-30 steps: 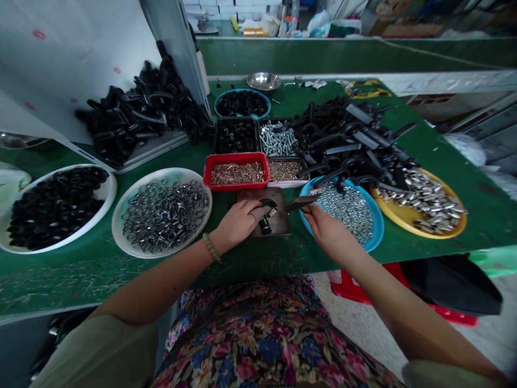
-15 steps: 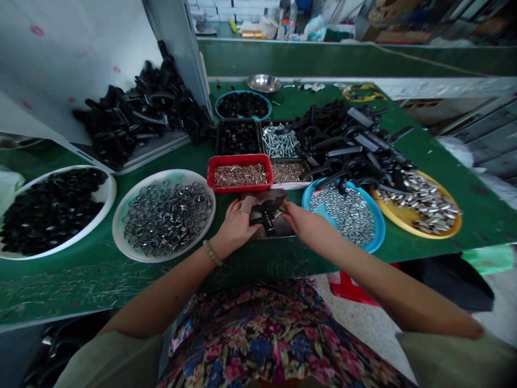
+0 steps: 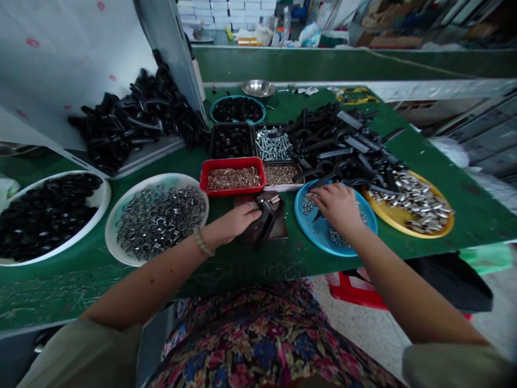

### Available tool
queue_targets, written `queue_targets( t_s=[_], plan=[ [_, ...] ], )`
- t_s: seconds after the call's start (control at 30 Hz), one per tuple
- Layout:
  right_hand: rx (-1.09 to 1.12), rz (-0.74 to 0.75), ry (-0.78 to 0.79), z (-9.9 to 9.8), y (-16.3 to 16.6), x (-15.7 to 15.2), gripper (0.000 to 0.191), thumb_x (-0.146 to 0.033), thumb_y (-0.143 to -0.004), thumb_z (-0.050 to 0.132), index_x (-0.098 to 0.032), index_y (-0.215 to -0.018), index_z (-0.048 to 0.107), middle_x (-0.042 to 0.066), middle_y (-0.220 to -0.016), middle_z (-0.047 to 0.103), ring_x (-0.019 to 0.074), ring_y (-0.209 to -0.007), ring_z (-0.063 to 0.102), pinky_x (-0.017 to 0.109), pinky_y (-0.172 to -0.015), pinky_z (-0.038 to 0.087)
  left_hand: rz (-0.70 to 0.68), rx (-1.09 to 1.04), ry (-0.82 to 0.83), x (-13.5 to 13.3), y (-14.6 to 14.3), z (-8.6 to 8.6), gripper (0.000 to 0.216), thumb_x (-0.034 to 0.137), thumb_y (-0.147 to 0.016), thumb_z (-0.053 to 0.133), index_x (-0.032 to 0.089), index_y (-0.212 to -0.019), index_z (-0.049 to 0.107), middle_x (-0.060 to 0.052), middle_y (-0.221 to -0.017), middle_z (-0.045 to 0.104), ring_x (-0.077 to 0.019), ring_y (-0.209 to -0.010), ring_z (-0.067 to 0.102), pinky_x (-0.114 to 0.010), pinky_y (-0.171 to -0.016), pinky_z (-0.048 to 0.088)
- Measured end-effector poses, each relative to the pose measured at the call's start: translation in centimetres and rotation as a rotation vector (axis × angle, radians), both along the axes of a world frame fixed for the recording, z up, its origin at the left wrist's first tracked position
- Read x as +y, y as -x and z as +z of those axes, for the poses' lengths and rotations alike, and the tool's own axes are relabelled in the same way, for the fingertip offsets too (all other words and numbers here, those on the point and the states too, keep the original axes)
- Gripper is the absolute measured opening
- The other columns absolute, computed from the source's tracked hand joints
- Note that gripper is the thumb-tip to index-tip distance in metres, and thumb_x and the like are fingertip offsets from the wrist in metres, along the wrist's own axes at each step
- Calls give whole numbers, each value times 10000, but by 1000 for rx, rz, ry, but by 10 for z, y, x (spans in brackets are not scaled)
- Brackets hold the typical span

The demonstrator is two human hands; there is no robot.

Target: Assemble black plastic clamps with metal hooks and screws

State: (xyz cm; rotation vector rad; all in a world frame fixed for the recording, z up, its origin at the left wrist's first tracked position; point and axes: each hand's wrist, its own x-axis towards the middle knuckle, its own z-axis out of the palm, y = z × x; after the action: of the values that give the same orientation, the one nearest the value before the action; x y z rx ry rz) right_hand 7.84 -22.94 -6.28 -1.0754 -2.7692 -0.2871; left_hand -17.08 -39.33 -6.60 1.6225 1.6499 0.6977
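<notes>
My left hand, a beaded bracelet at its wrist, is closed on a black plastic fitting. A short shiny metal piece sits at the fitting's upper end. Beneath it lies a flat metal plate on the green table. My right hand reaches into the blue dish of small metal nuts. Its fingers are bent and drawn together at the nuts; whatever is between the fingertips is too small to make out.
A red tray of thin pins stands behind the plate, beside a tray of bolts. Black handles are heaped behind the blue dish. A yellow dish lies to the right, a white dish of metal rings to the left.
My right hand has left the black fitting and moved right into the blue dish. The fitting has turned in my left hand, its metal piece now at the top.
</notes>
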Motion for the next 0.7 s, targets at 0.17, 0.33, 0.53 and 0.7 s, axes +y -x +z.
queue_targets(
  t_s=[0.17, 0.33, 0.53, 0.7],
  plan=[
    [-205, 138, 50, 4, 102, 54, 216, -265, -908, 535, -159, -964, 714, 128, -1010, 689, 278, -1043, 484, 391, -841, 297, 25, 443, 13, -12, 9, -7, 224, 230, -951, 426, 130, -952, 626, -122, -1012, 656, -238, -1021, 606, -378, -948, 457],
    [-273, 191, 54, -13, 129, 71, 232, -142, -896, 471, -136, -917, 702, 125, -958, 705, 256, -983, 509, 390, -829, 285, 71, 669, -172, 30, 14, 17, 304, 376, -954, 453, 151, -942, 658, -105, -974, 645, -228, -895, 597, -363, -815, 462],
    [-110, 105, 59, -12, 121, 70, 239, -217, -920, 467, -92, -967, 666, 164, -958, 701, 279, -973, 552, 397, -854, 333, -6, 805, -155, 156, -3, 17, 322, 147, -933, 393, 139, -961, 714, -140, -1038, 679, -305, -1097, 524, -476, -893, 357],
    [356, 57, 356, -1, 92, 49, 170, -201, -870, 545, -144, -952, 683, 104, -937, 717, 227, -895, 625, 331, -813, 439, -10, 808, -88, 174, -8, 5, 301, 140, -911, 426, 144, -974, 720, -153, -982, 704, -300, -1032, 564, -491, -896, 319]
  ],
)
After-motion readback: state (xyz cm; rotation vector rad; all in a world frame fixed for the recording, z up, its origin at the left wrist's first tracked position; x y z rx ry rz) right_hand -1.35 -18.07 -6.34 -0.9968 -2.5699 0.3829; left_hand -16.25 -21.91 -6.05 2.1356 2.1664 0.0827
